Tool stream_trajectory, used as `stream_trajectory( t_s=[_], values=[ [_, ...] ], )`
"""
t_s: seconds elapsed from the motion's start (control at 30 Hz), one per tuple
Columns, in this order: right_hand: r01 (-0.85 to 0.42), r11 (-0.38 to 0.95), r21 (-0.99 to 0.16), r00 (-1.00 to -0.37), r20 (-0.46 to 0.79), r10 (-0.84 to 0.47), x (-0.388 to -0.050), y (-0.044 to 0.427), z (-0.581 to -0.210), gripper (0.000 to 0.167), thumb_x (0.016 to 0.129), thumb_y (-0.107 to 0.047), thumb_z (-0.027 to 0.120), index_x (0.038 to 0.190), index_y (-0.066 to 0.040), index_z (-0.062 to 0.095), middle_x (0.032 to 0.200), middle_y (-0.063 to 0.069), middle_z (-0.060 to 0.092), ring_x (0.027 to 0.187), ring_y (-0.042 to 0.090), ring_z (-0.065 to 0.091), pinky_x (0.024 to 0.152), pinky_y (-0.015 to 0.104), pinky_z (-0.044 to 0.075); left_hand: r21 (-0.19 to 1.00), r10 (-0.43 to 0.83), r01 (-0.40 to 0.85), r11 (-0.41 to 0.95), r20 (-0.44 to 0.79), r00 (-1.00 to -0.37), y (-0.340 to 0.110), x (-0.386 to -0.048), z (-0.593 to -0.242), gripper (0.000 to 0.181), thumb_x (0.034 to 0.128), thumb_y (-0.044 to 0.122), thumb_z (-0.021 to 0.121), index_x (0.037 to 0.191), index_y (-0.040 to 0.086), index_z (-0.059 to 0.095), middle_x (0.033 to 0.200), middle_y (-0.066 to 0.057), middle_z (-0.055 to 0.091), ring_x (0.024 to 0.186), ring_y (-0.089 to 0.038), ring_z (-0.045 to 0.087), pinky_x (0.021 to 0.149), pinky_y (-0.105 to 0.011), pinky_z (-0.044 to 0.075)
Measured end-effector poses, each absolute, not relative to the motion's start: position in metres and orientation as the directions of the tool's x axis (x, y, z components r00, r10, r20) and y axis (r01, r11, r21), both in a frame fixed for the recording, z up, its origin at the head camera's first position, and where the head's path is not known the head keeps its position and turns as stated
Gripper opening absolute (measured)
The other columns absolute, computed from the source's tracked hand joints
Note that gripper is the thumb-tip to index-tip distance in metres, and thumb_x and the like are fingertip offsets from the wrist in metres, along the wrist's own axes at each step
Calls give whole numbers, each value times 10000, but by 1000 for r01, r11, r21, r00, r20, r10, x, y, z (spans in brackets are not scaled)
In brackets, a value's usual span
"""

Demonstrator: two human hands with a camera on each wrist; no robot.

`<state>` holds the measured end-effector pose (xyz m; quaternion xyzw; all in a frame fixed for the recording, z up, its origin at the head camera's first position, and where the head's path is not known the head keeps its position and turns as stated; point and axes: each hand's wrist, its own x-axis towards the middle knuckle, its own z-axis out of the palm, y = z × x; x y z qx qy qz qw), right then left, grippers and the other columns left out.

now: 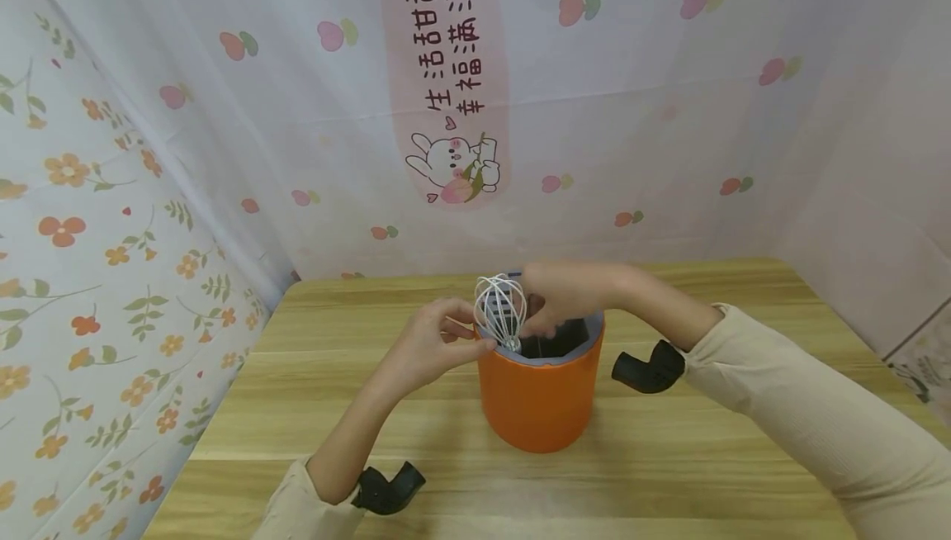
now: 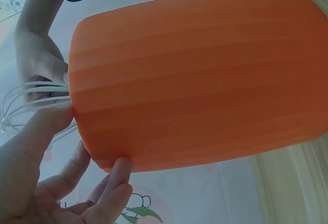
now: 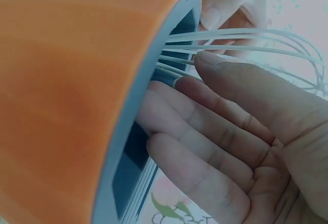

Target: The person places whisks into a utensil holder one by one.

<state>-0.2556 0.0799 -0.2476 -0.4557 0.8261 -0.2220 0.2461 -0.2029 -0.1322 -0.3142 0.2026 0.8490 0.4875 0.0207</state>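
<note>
An orange utensil holder (image 1: 538,408) with a grey inner lining stands upright on the table. In it a whisk (image 1: 499,305) stands with its white wire loops up, at the left side of the opening; its handle is hidden. My left hand (image 1: 434,342) holds the holder's left rim, thumb in front and fingers on the side, as the left wrist view shows. My right hand (image 1: 568,296) reaches into the opening beside the whisk. In the right wrist view its fingers (image 3: 205,152) are loosely extended, and the thumb lies close to the wires (image 3: 246,39); contact cannot be told.
A grey slotted piece (image 1: 499,302) shows behind the whisk wires, and the holder's inside (image 1: 560,342) looks dark. The wooden table (image 1: 357,408) meets a printed cloth (image 1: 297,127) at the back and a floral cloth (image 1: 96,276) at the left. Black wrist mounts (image 1: 650,368) sit on both arms.
</note>
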Motion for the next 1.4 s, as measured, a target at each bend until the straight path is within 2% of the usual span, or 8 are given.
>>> stream_trajectory(
  t_s=[0.5, 0.73, 0.97, 1.27, 1.4],
  values=[
    [-615, 496, -613, -499, -184, -847, -253, 104, -252, 86, 865, -80, 625, 809, -17, 642, 671, 25, 644, 604, 132, 622, 597, 249, 513, 846, 346, 281, 452, 123, -930, -132, -203, -314, 222, 767, 177, 740, 957, 114, 644, 1006, -15, 600, 857, -166, 625, 708, -316, 510],
    [-548, 524, -652, -579, -157, -800, -247, 124, -248, 88, 865, -103, 630, 854, -18, 651, 751, 31, 660, 668, 135, 647, 623, 262, 524, 854, 338, 274, 443, 124, -933, -134, -202, -317, 230, 764, 188, 747, 955, 114, 643, 1018, -22, 598, 859, -173, 624, 699, -317, 513],
    [-461, 576, -676, -658, -175, -732, -245, 157, -248, 111, 865, -148, 637, 876, -40, 657, 729, 8, 653, 670, 156, 627, 652, 296, 518, 857, 320, 255, 447, 113, -941, -136, -202, -320, 232, 765, 193, 749, 953, 113, 639, 1029, -23, 591, 867, -177, 620, 727, -339, 508],
    [-315, 640, -701, -747, -233, -623, -245, 214, -266, 207, 883, -192, 613, 944, 5, 633, 800, 31, 656, 742, 204, 637, 680, 289, 523, 858, 312, 249, 450, 110, -944, -138, -202, -321, 227, 765, 186, 747, 950, 110, 640, 1030, -22, 597, 865, -175, 626, 723, -337, 509],
    [-281, 662, -694, -776, -242, -583, -242, 241, -277, 230, 885, -210, 609, 947, 11, 631, 795, 24, 655, 728, 180, 635, 666, 298, 527, 850, 326, 268, 453, 121, -937, -140, -202, -320, 224, 767, 175, 744, 951, 105, 636, 1013, -31, 603, 857, -180, 629, 705, -331, 514]
  ],
)
